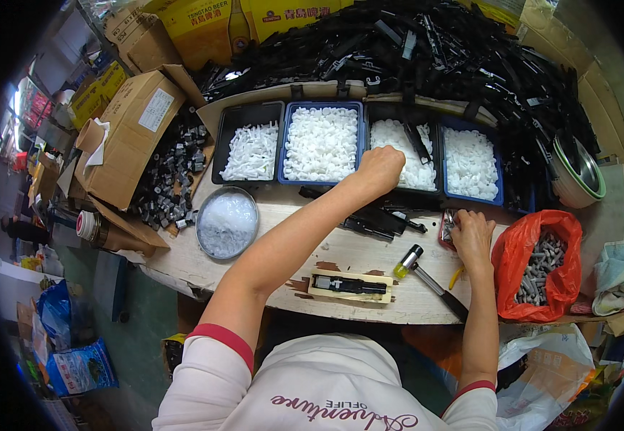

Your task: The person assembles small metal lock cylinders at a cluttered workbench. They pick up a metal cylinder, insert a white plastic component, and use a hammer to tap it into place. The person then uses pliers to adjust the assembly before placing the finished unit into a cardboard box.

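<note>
My left hand (382, 169) reaches across to the third tray, fingers bent closed at the near edge of the white plastic parts (418, 172); what they hold is hidden. At a small red-edged container (447, 228), my right hand (473, 237) has its fingers curled in at the rim, their tips partly out of sight. Near the table's front edge, a wooden block fixture (389, 291) cradles a black elongated part with a grey metal piece (340, 283). To its right lies a hammer (430, 279) with a yellow-and-black head. Several black parts (376, 224) lie between tray and fixture.
More trays of white parts (322, 144) stand in a row. Behind them rises a heap of black parts (412, 50). A round tin (227, 223) of clear pieces sits left; a red bag (502, 266) of grey metal pieces and stacked bowls (578, 172) stand right.
</note>
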A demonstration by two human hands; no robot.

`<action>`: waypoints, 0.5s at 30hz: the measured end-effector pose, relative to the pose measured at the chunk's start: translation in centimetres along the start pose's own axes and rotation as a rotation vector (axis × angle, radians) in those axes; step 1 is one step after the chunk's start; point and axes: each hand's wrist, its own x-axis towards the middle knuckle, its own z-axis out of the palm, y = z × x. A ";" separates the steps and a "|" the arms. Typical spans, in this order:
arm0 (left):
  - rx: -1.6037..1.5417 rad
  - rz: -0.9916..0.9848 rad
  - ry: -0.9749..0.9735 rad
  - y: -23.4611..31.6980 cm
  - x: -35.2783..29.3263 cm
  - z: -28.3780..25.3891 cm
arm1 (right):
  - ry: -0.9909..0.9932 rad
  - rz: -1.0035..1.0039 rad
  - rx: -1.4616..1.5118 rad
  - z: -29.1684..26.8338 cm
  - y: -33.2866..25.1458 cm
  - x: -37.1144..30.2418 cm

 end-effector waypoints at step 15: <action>-1.746 -0.449 -0.121 1.6 -11.5 -4.1 | 0.149 -0.331 0.569 -4.5 -4.9 -1.9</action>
